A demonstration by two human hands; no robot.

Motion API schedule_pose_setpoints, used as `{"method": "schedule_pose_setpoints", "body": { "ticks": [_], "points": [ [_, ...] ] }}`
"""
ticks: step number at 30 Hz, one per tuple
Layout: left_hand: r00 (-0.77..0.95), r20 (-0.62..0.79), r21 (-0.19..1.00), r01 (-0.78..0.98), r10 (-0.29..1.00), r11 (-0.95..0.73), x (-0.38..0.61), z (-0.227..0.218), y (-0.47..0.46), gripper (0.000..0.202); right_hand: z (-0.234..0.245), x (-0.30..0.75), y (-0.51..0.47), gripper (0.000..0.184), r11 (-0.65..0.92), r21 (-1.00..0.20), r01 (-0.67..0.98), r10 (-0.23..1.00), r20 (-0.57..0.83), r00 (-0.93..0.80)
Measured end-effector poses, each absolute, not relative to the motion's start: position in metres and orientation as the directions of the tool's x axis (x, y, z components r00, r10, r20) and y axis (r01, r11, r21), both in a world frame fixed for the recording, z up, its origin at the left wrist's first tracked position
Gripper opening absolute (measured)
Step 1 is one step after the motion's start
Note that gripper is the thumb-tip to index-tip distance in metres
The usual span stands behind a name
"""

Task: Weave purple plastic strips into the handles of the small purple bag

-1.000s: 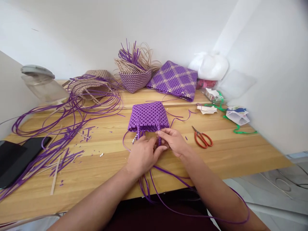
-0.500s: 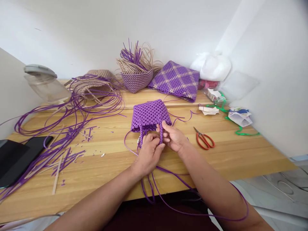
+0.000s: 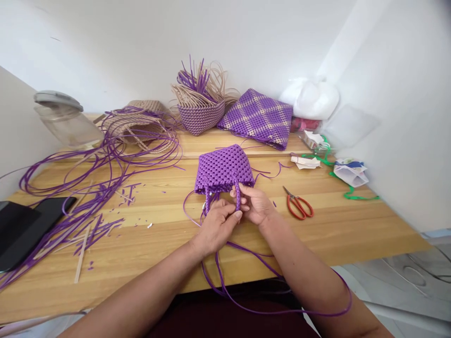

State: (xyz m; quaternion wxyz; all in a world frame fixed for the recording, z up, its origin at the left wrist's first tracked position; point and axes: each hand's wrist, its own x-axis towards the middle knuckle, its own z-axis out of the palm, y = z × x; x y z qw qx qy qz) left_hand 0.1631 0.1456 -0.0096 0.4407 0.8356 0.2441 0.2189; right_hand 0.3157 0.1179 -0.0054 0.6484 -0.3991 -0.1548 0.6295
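A small purple woven bag (image 3: 224, 166) lies on the wooden table with its opening toward me. Its braided handle (image 3: 237, 195) reaches from the rim to my fingers. My left hand (image 3: 221, 224) is closed on the lower part of this handle, thumb and fingertips pinching it. From the right side, my right hand (image 3: 254, 203) grips the same handle higher up, close to the bag's rim. Long purple plastic strands (image 3: 250, 251) hang from under my hands, loop over the table's front edge and pass across my right forearm. My palms hide part of the handle.
Orange-handled scissors (image 3: 299, 206) lie right of my hands. Behind stand an unfinished basket (image 3: 201, 116) and a checked purple bag (image 3: 259, 117). At left are tangled purple strands (image 3: 116, 141), cut scraps (image 3: 100, 234), a clear container (image 3: 66, 124) and a black device (image 3: 45, 220).
The bag has shifted slightly to the right, and my right thumb has slid down a little on the handle. The strand loop over my right forearm has drawn in. Both hands keep their hold.
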Motion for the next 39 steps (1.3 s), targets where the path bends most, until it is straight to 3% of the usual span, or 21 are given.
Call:
{"method": "schedule_pose_setpoints", "body": {
  "ticks": [4,7,9,11,13,14,16,17,18,20,22,24,26,30,32,34,37,39],
  "points": [
    [0.763,0.242,0.776,0.219,0.599,-0.592,0.162,-0.008,0.145,0.034,-0.006,0.314,0.114,0.023,-0.117,-0.779,-0.616,0.934,-0.298,0.199],
    [0.659,0.436,0.728,0.141,0.612,-0.671,0.156,-0.001,0.152,0.030,-0.002,0.311,0.110,0.030,-0.095,-0.787,-0.609,0.926,-0.295,0.237],
    [0.424,0.594,0.716,0.110,0.684,-0.690,0.150,0.004,0.165,0.025,0.000,0.311,0.108,0.032,-0.082,-0.802,-0.592,0.916,-0.294,0.271],
    [0.086,0.607,0.783,0.102,0.790,-0.613,0.147,0.005,0.184,0.022,0.001,0.312,0.107,0.036,-0.087,-0.824,-0.560,0.905,-0.301,0.302],
    [-0.155,0.377,0.924,-0.001,0.913,-0.382,0.146,0.003,0.205,0.021,0.001,0.316,0.106,0.037,-0.094,-0.862,-0.498,0.889,-0.298,0.348],
    [-0.172,0.190,0.974,-0.093,0.966,-0.208,0.146,0.001,0.214,0.021,0.001,0.318,0.105,0.037,-0.106,-0.896,-0.432,0.878,-0.288,0.382],
    [-0.032,-0.155,0.956,-0.257,0.987,0.142,0.148,-0.003,0.226,0.023,0.003,0.322,0.101,0.031,-0.161,-0.978,-0.136,0.845,-0.207,0.492],
    [0.076,-0.245,0.919,-0.299,0.966,0.257,0.148,-0.004,0.229,0.026,0.005,0.324,0.098,0.027,-0.199,-0.975,0.101,0.822,-0.110,0.559],
    [0.176,-0.278,0.891,-0.320,0.944,0.322,0.149,-0.005,0.230,0.029,0.008,0.324,0.096,0.025,-0.229,-0.906,0.356,0.794,0.038,0.607],
    [0.285,-0.241,0.879,-0.342,0.928,0.333,0.150,-0.005,0.226,0.034,0.016,0.322,0.092,0.024,-0.235,-0.627,0.743,0.736,0.384,0.557],
    [0.317,-0.211,0.881,-0.349,0.925,0.320,0.151,-0.004,0.220,0.035,0.025,0.313,0.095,0.033,-0.178,-0.380,0.908,0.716,0.583,0.385],
    [0.339,-0.198,0.872,-0.368,0.920,0.323,0.152,-0.004,0.215,0.036,0.031,0.301,0.106,0.056,-0.130,-0.233,0.964,0.774,0.583,0.246],
    [0.388,-0.167,0.866,-0.381,0.906,0.323,0.152,-0.003,0.212,0.039,0.034,0.291,0.121,0.072,-0.145,-0.121,0.982,0.852,0.489,0.186],
    [0.412,-0.113,0.860,-0.415,0.904,0.297,0.150,-0.002,0.213,0.047,0.037,0.292,0.145,0.053,-0.204,-0.017,0.979,0.899,0.392,0.194],
    [0.313,-0.108,0.842,-0.475,0.943,0.255,0.148,-0.001,0.216,0.044,0.042,0.306,0.147,0.049,-0.216,-0.051,0.975,0.881,0.421,0.217],
    [0.205,-0.136,0.810,-0.541,0.969,0.228,0.147,0.000,0.218,0.038,0.050,0.325,0.142,0.047,-0.234,-0.157,0.959,0.814,0.508,0.282],
    [0.196,-0.168,0.748,-0.613,0.966,0.255,0.146,0.001,0.218,0.035,0.063,0.351,0.132,0.041,-0.166,-0.416,0.894,0.610,0.670,0.424],
    [0.273,-0.136,0.716,-0.637,0.952,0.285,0.146,0.003,0.215,0.036,0.069,0.361,0.128,0.036,-0.042,-0.587,0.808,0.525,0.676,0.518]
  ]
}}
